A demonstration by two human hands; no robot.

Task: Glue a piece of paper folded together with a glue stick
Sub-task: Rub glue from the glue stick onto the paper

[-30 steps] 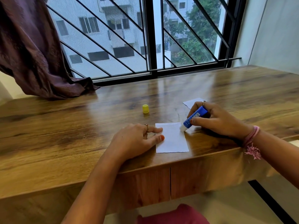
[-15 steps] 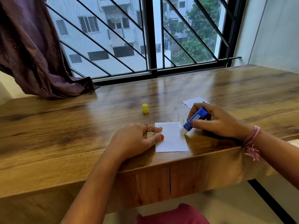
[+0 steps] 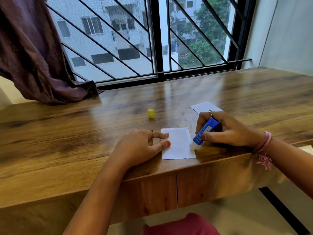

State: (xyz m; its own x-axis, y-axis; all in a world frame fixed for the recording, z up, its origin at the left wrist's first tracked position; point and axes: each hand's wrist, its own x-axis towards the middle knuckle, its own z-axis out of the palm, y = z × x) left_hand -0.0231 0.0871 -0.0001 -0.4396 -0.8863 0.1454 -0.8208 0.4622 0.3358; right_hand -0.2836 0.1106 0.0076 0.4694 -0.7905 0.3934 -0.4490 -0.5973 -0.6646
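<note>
Near the desk's (image 3: 67, 150) front edge, the flat, open left hand (image 3: 140, 146) pins the paper (image 3: 177, 143) while the right hand (image 3: 225, 131) grips the glue stick (image 3: 204, 132) at its right margin; a hard stroke could wrinkle or drag it.

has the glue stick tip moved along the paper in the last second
Yes. The glue stick tip has slid down the paper right edge, toward the near table edge and away from the yellow cap.
</note>
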